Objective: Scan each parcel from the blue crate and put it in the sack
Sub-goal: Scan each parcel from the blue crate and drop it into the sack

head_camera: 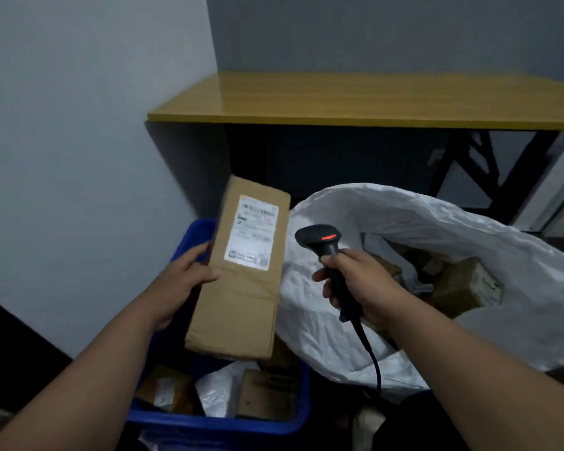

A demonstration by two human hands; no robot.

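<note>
Room: pale grey wall [79, 125] at left, meeting a darker grey wall [388, 30] behind; light is dim.
Surface: yellow-topped table [355, 99] against the far wall, dark underside and black legs; a white panel [554, 187] leans at far right below it.
Crate [189, 239]: blue plastic, low at centre-left, beside the left wall. Holds several brown parcels and a white plastic mailer [219, 392]; labels too blurred to read.
Sack [437, 222]: white woven, mouth open wide, just right of the crate and touching it. Brown parcels lie inside, one with a pale label [469, 284].
Parcel [241, 271]: long flat brown cardboard box, creased across its lower half, held above the crate with its broad face up toward the camera and its far end tilted away. White shipping label [251, 232] on the upper half, with print and a barcode strip, not legible.
Left hand [179, 281]: grips the parcel at its left edge, thumb on the top face, fingers curled under.
Scanner [323, 242]: black handheld, red light glowing on the head, black cable [368, 349] trailing down. Head sits just right of the parcel's label, over the sack's near rim.
Right hand [358, 281]: wrapped round the scanner handle, fingers closed on it
</note>
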